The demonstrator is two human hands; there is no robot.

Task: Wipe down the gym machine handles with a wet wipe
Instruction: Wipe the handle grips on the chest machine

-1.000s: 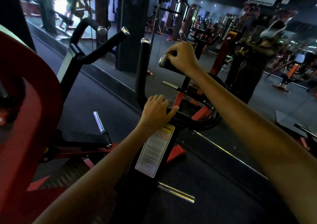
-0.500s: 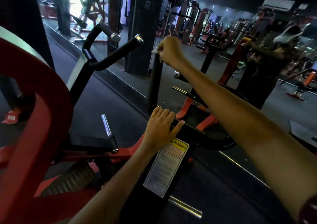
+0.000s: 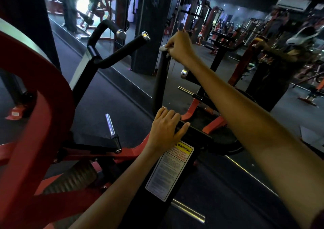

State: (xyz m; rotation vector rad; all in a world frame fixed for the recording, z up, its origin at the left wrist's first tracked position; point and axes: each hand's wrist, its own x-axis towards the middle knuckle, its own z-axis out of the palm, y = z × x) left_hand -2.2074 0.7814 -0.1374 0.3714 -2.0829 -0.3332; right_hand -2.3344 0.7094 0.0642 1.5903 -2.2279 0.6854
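R hand (image 3: 180, 48) clamps wet wipe (image 3: 163, 48) atop upright handle (image 3: 160, 81), L hand (image 3: 165, 127) grips frame

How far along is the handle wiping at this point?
Done: nothing can be confirmed clean by sight. In hand: the right hand grips a white wipe on top of the upright handle, while the left hand holds the black frame. Left: apparently the two left handles.
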